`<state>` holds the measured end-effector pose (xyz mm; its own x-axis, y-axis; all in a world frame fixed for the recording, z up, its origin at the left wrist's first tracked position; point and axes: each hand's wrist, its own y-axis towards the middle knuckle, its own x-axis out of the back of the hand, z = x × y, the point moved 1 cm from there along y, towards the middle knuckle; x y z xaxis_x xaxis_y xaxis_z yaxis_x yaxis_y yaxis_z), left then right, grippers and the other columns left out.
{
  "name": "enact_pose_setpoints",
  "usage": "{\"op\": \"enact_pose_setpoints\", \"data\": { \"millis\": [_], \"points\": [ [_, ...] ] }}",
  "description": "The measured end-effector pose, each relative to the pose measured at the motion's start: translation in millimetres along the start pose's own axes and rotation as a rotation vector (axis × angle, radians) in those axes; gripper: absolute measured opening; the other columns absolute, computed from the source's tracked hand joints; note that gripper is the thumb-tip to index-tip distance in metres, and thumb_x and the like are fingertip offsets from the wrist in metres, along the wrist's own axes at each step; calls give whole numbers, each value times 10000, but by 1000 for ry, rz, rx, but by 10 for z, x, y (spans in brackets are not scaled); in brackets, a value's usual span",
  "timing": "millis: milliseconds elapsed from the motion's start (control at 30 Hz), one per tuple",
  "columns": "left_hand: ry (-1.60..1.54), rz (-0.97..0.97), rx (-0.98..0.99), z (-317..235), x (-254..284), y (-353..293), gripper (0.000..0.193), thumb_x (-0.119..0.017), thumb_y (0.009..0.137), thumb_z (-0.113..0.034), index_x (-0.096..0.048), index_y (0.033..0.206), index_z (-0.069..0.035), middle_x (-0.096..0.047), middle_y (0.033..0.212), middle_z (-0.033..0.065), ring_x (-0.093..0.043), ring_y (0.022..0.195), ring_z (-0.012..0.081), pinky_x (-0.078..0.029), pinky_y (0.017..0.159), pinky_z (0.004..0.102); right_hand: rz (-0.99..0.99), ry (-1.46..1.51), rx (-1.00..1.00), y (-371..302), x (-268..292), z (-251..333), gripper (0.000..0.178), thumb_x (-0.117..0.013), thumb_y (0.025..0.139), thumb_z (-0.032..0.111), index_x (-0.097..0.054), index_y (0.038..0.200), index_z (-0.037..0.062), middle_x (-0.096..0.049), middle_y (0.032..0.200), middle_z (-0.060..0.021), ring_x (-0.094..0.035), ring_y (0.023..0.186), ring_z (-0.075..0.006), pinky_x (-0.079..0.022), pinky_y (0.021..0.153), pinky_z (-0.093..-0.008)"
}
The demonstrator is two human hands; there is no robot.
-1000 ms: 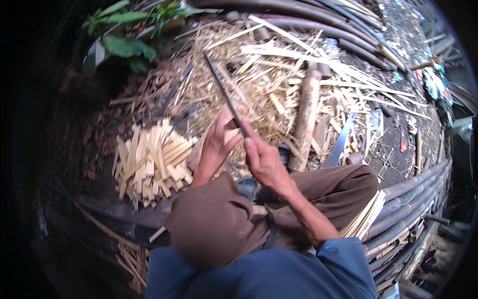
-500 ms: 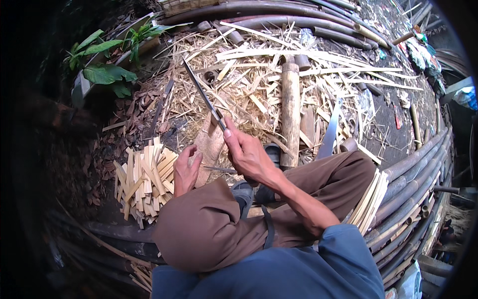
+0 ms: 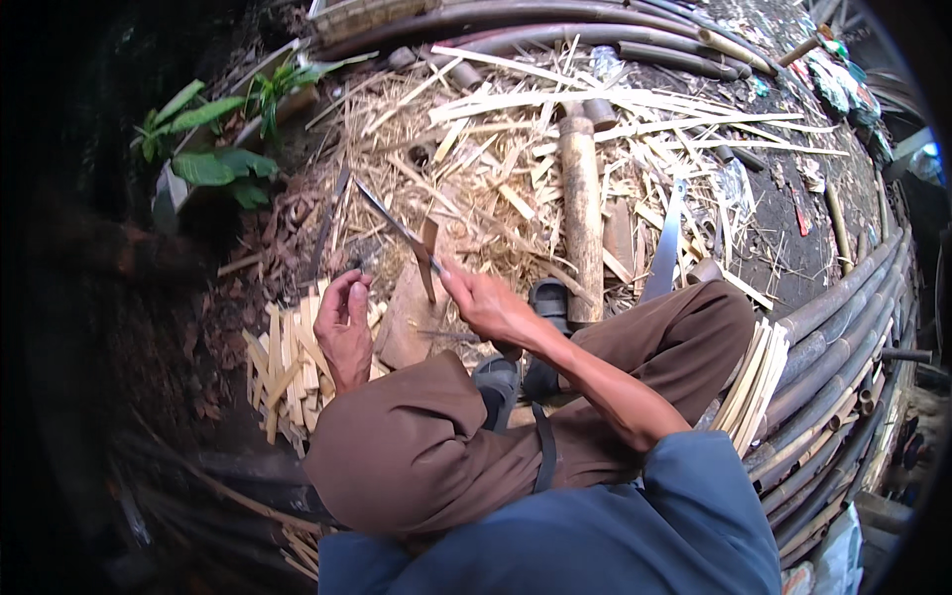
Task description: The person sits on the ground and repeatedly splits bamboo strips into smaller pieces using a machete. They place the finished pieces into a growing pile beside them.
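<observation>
My right hand [image 3: 486,305] is closed round the handle of a long-bladed knife [image 3: 389,220], whose blade points away to the far left. Against the blade, close to my fist, a short brown bamboo piece [image 3: 428,260] stands upright above a pale wooden block [image 3: 405,315]; whether the blade has cut into it I cannot tell. My left hand [image 3: 345,332] is raised by my left knee, fingers loosely curled and apart from the thumb, with nothing visible in it. Beside and partly behind it lies a pile of split bamboo sticks [image 3: 288,372].
A thick bamboo log [image 3: 582,213] lies ahead, with a saw [image 3: 665,243] to its right. Shavings and long strips [image 3: 615,101] litter the ground. Another stick bundle [image 3: 752,387] rests by my right thigh. Dark bamboo poles [image 3: 828,342] line the right; a leafy plant [image 3: 213,167] grows at far left.
My right hand has lowered the knife slightly, and the brown bamboo piece now shows plainly at its blade. My left hand has moved up and left, away from the block.
</observation>
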<state>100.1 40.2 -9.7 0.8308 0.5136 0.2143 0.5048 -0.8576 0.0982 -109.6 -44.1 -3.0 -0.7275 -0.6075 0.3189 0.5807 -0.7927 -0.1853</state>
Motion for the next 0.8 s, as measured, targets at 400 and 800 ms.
{"op": "enact_pose_setpoints", "data": {
  "millis": [400,800],
  "points": [
    [388,363,-345,-654,-886,877,183,-653,936,-184,-637,1018,-21,-714,885,118,-701,751,212,-580,670,331,146,67,-8,479,165,-471,709,-677,845,613,-576,1248,38,-539,676,-3,-524,592,-133,-441,543,-326],
    [420,563,-396,-533,-1485,1231,200,-728,882,-177,-661,953,-2,-698,833,109,-669,767,198,-543,702,354,75,-70,-136,625,490,-819,319,-665,839,276,-629,904,-34,-596,634,-65,-552,532,-164,-452,502,-348]
  ]
}}
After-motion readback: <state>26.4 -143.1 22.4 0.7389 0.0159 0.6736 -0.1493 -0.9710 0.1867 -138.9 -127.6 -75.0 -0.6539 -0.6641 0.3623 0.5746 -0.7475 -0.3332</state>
